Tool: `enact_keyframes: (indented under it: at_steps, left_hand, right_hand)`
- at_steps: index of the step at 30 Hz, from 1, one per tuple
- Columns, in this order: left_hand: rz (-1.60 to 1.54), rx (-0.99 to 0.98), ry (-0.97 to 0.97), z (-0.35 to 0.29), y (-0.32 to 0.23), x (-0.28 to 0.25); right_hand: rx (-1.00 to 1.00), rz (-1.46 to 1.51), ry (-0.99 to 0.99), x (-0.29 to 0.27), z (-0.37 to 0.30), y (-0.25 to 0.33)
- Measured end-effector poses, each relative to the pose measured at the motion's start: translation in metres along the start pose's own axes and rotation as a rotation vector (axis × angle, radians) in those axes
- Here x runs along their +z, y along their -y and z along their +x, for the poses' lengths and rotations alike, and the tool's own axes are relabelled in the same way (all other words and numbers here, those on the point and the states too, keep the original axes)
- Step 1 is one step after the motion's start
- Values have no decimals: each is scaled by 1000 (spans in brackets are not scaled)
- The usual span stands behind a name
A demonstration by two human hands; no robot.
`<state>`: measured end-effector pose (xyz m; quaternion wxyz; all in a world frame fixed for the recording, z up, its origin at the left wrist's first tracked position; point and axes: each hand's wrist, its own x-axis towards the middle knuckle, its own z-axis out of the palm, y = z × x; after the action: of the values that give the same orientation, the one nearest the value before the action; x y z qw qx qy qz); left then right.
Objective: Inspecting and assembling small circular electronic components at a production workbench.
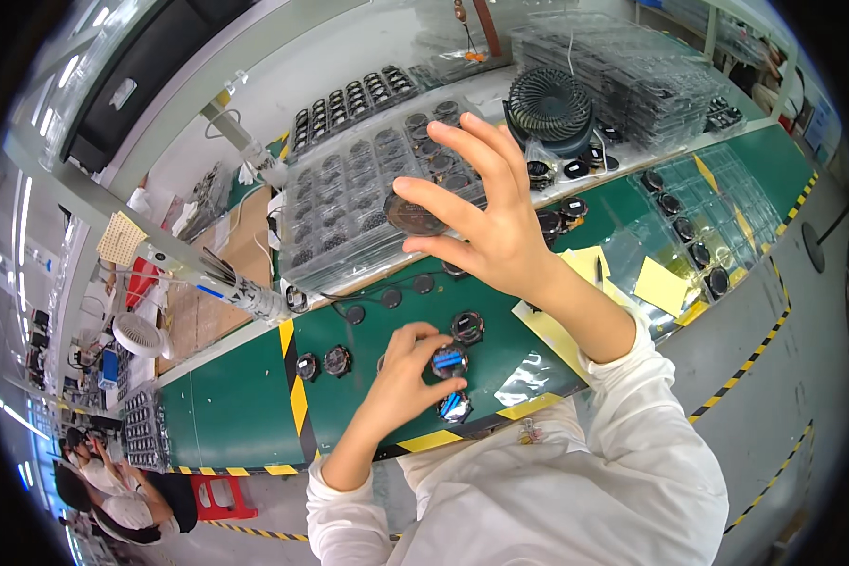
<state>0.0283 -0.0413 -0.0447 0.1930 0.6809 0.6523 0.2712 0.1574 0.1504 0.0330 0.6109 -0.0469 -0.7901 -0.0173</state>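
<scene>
On the green desk point(226, 415), left fingers point(442, 389) curled around a round module point(451, 361), face up, blue bars running sideways, raised right fingers point(441, 202) pinching a dark disc point(415, 218).

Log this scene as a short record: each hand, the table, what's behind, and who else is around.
Left hand: thumb and fingers around a blue-faced round part
Right hand: raised in front of the clear trays, a dark disc between finger and thumb
Table: green, with yellow-and-black striped tape
Papers: yellow notes to the right
Behind: dark fan, right of the trays
Others: people at lower left, near a red stool
</scene>
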Motion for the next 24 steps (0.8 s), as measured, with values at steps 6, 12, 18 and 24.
enact_keyframes:
  at_steps: [6,12,18,24]
  left_hand:
    - [16,-39,-65,-44,-8,25]
    - [81,-60,-106,-61,-2,41]
    - [-58,-11,-416,-25,-22,-16]
    - [159,151,-683,30,-48,-52]
  right_hand:
    - [6,24,16,1,0,3]
    - [12,52,35,7,-1,7]
    - [48,112,155,13,-5,17]
    - [-17,165,355,19,-8,34]
